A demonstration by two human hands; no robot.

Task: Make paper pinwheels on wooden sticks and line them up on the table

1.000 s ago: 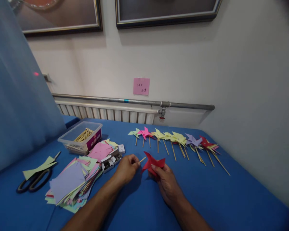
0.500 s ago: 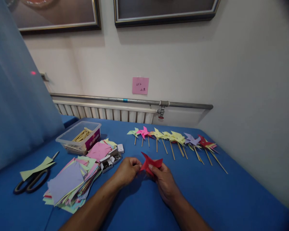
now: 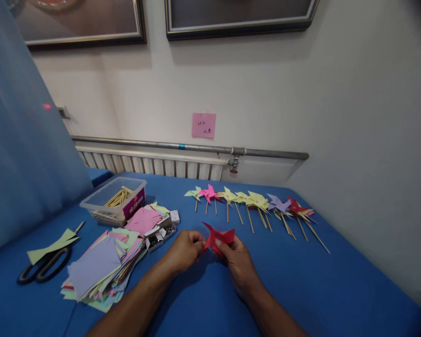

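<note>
A red paper pinwheel (image 3: 214, 235) with folded points is held over the blue table, near its front. My right hand (image 3: 241, 264) grips it from the right, thumb pressed on the paper's face. On the other side, my left hand (image 3: 185, 250) has its thumb and fingers pinched at the pinwheel's left point; whether a small part is also between those fingertips is hidden. Just left of that hand sit small open boxes of metal pins (image 3: 165, 231), with a stack of coloured paper squares (image 3: 96, 264) beyond them.
Finished pinwheels on sticks (image 3: 257, 201) lie in a row at the back right. A clear plastic tub (image 3: 108, 217) of wooden sticks stands at the back left. Black-handled scissors (image 3: 52, 266) lie at far left under green paper scraps. A radiator (image 3: 154, 164) runs behind the table.
Both hands keep their hold on the red pinwheel, which has tilted and shifted very slightly left. The whole view has drifted a little; nothing else has moved.
</note>
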